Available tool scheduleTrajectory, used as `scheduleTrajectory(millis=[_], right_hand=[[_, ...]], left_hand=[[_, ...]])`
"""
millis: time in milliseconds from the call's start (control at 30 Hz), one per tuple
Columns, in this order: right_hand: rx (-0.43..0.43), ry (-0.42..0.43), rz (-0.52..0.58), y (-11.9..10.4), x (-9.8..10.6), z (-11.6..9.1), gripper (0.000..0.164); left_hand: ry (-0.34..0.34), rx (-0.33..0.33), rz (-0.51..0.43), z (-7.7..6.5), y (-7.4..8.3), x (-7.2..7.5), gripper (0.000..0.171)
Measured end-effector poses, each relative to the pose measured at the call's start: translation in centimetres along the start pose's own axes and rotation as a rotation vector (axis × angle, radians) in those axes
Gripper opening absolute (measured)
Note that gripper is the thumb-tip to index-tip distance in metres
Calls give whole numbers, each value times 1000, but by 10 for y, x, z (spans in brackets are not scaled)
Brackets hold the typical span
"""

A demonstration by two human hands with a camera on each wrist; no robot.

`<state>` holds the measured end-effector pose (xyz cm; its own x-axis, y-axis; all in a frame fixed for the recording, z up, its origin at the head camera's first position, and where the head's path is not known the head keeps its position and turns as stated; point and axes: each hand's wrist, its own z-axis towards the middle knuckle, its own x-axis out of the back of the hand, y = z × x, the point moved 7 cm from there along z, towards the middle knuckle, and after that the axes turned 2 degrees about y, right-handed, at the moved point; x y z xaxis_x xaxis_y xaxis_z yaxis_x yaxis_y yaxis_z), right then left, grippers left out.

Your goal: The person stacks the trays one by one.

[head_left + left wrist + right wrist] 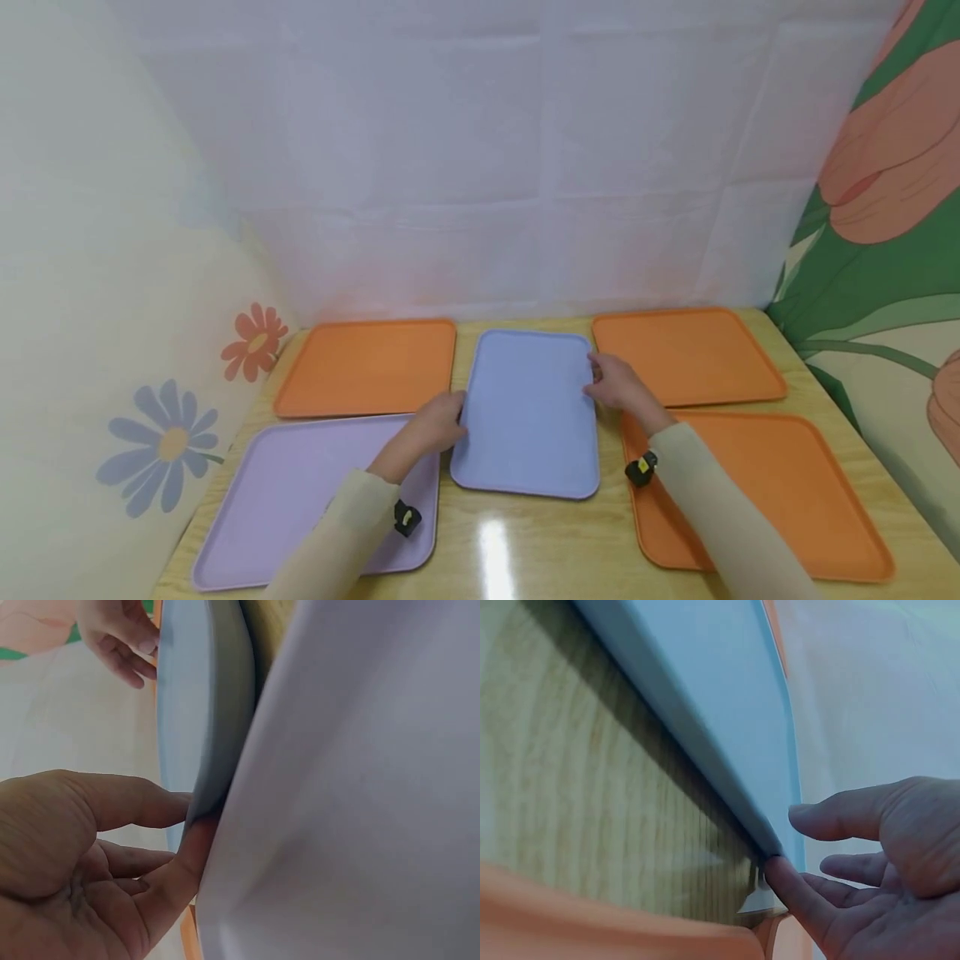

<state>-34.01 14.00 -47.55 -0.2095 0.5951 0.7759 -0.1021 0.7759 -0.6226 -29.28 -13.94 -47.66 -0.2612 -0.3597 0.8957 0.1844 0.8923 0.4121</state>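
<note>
A light blue rectangular tray (532, 417) lies between both hands at the middle of the table. My left hand (435, 423) pinches its left rim; in the left wrist view the thumb (142, 801) lies over the rim and the index finger (196, 844) reaches beneath it. At the opposite rim, my right hand (617, 383) holds the tray's edge, the index finger (799, 896) against its underside and the thumb (847, 814) above. A purple tray (315, 483) sits under the left forearm. Below the right forearm is an orange tray (780, 492).
Two more orange trays, one at back left (367, 367) and one at back right (690, 354), flank the blue one. The wooden table (540, 550) meets a white cloth backdrop (450, 167). Flower-painted walls stand at the left (75, 292) and right (892, 275).
</note>
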Motion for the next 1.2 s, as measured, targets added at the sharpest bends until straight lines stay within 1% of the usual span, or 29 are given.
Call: scheduleTrajectory(millis=[167,233,400,467,600,700,800,867,1000,1200], right_hand=[[11,-13,4,1,-1,6,68],[19,-15,-3,2,-2,8,68],[35,-11,-26,4,-3,15,69],[30,-11,-29,5,-3,18,69],[13,-15,-32,7,-3,23,70],[-3,-21,-23,8,-3,23,70],[-13,-21,11,8,-2,20,69],[0,-13,36,8,2,15,68],[54,11,64,9,13,3,65],[143,17,99,16,32,-13,64]], left_hand=[[4,12,-50,0,-4,-6,28],[0,20,-84,-1,-4,-7,34],[6,52,-182,-5,-3,-9,67],[4,71,-225,-5,-4,-11,74],[-13,111,-330,-6,-5,-15,77],[-17,117,-376,-7,-3,-16,79],[-19,114,-382,-7,-2,-15,80],[-24,107,-389,-6,-1,-15,82],[-29,93,-400,-6,0,-13,82],[-41,108,-409,-7,-3,-13,80]])
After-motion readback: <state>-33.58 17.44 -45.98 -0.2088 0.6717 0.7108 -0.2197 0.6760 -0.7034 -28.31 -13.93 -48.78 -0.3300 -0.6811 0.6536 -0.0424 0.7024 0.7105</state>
